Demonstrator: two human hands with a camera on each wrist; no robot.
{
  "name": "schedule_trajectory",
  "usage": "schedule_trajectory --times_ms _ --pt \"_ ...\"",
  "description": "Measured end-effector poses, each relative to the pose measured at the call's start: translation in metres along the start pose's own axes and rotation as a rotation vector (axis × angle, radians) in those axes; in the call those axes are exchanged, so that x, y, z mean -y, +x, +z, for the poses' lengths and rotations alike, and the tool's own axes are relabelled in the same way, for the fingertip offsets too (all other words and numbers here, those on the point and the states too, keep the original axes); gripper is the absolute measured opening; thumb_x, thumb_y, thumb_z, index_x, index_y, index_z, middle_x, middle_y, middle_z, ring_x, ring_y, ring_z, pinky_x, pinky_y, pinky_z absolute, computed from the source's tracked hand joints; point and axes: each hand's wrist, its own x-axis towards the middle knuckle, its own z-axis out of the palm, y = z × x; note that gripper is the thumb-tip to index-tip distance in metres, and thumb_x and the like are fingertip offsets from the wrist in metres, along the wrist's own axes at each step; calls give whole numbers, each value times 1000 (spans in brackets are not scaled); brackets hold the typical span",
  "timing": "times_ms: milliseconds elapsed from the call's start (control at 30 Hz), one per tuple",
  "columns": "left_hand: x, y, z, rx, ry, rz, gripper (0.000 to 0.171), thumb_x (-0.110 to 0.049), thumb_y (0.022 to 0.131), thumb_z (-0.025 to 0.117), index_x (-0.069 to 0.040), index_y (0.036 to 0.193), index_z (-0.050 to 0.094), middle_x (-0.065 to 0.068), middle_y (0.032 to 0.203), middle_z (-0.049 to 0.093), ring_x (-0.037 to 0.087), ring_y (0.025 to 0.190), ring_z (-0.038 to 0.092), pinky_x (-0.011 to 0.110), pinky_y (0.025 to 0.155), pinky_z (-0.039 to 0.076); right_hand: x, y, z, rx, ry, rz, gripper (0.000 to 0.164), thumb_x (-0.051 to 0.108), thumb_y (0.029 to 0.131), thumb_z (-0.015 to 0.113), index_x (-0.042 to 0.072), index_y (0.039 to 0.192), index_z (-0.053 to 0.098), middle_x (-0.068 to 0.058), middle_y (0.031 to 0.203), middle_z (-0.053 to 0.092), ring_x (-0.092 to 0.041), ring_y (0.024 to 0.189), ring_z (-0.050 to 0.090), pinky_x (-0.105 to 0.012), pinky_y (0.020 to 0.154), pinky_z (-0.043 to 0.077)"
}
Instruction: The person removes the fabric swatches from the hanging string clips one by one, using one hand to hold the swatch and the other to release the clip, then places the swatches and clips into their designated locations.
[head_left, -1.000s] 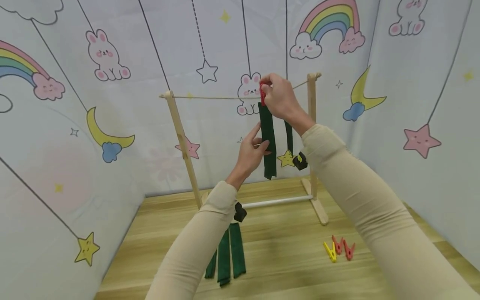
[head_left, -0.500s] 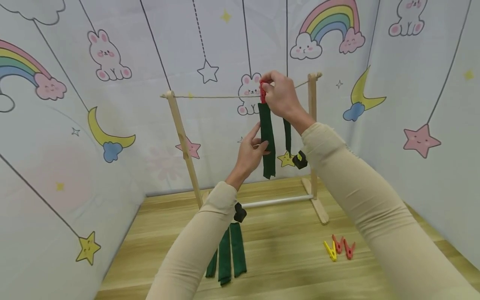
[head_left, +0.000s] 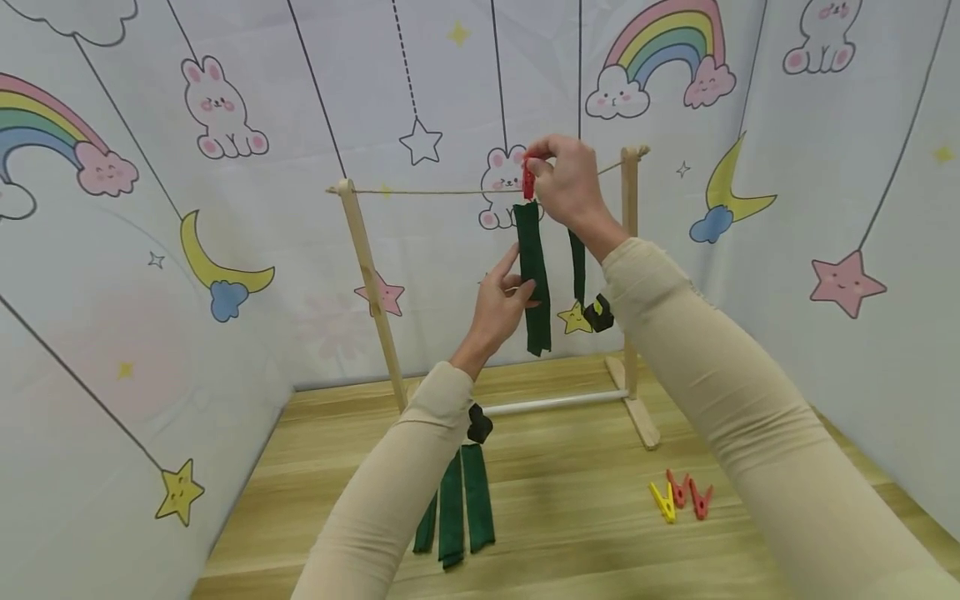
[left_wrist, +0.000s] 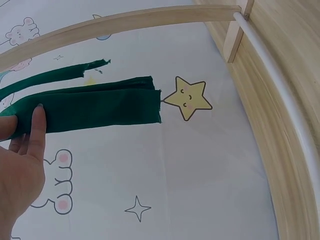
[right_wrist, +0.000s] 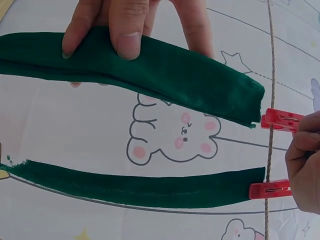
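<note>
My left hand (head_left: 501, 307) holds a dark green cloth strip (head_left: 534, 242) between thumb and fingers. The strip hangs down, its top end just below the rope (head_left: 435, 192). My right hand (head_left: 567, 179) pinches a red clothespin (head_left: 528, 178) at the rope. In the right wrist view that clothespin (right_wrist: 284, 120) is right by a corner of the strip's end; whether they touch I cannot tell. Beside it, a second green strip (right_wrist: 150, 190) hangs from the rope by another red clothespin (right_wrist: 270, 189).
A wooden stand (head_left: 369, 283) with a white lower bar (head_left: 555, 403) carries the rope. Several green strips (head_left: 477, 500) lie on the wooden table (head_left: 570, 517) near my left forearm. A yellow clothespin (head_left: 663, 502) and two red clothespins (head_left: 701, 498) lie at the right.
The right hand and its red clothespin have risen slightly, so the clothespin's lower end overlaps the strip less. The left hand keeps its hold. The head view has shifted a little.
</note>
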Motion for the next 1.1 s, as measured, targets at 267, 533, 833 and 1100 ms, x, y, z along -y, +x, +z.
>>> schedule_trajectory --times_ms 267,533,833,1100 --pt "4 -6 -4 -11 -11 -18 67 3 100 56 -13 159 28 21 91 63 33 98 71 32 78 58 3 -3 0 -36 36 -70 18 6 102 57 -2 114 68 -12 111 70 -19 98 60 -25 85 52" --pt "5 -11 -6 -17 -41 -15 67 4 100 55 -12 159 26 23 98 65 34 99 70 33 78 58 2 -9 -4 -89 92 -155 16 2 101 57 -5 111 67 -14 109 69 -21 104 60 -23 97 46" --pt "10 -29 -14 -33 -28 -52 67 3 100 55 -14 159 27 24 109 66 32 99 71 32 79 58 -13 -30 -13 -78 27 -168 21 5 101 57 -5 119 64 -16 116 67 -27 108 60 -30 98 48" --pt "13 -33 -20 -38 -20 -15 67 4 100 55 -11 158 27 26 109 65 35 98 70 34 78 58 -23 -40 -30 -70 23 -181 24 1 102 52 -8 124 58 -19 119 61 -25 101 58 -26 87 49"
